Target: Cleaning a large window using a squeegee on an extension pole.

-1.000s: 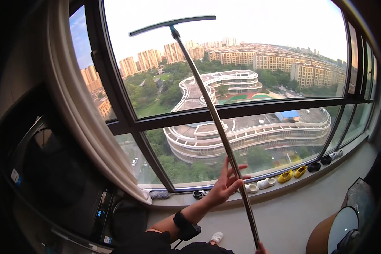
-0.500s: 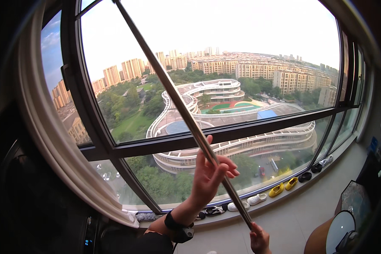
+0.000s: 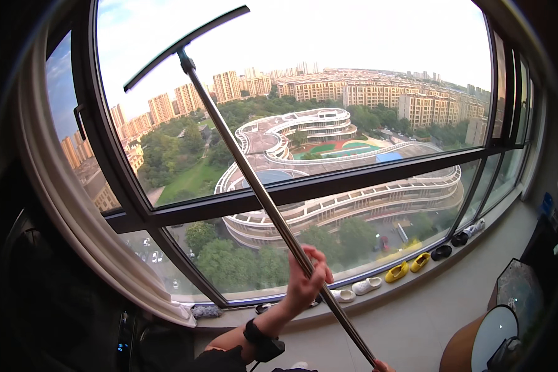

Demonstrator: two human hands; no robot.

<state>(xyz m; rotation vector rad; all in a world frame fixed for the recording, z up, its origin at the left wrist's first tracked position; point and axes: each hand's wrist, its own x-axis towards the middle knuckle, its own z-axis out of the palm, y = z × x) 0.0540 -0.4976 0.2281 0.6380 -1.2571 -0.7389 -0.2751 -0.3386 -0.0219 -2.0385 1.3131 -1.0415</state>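
A long-handled window squeegee point(image 3: 248, 162) slants across the view, its shiny metal pole running from the lower right up to the upper left. At the top its dark, wide blade point(image 3: 186, 43) lies tilted against the large upper window pane point(image 3: 366, 37). My left hand point(image 3: 305, 282), with a black band on the wrist, has its fingers curled round the lower half of the pole. Only a small part of my right hand point(image 3: 383, 366) shows at the bottom edge, closed on the pole's lower end.
A dark window frame bar point(image 3: 378, 180) crosses behind the pole. A pale curtain point(image 3: 62, 204) hangs at left. Several shoes, among them a yellow pair point(image 3: 397, 271), line the sill ledge. At lower right stands a round-topped table point(image 3: 496, 335).
The squeegee has come down, bringing its blade into view. Both my hands have moved lower with the pole; the right one has mostly slipped out at the bottom edge.
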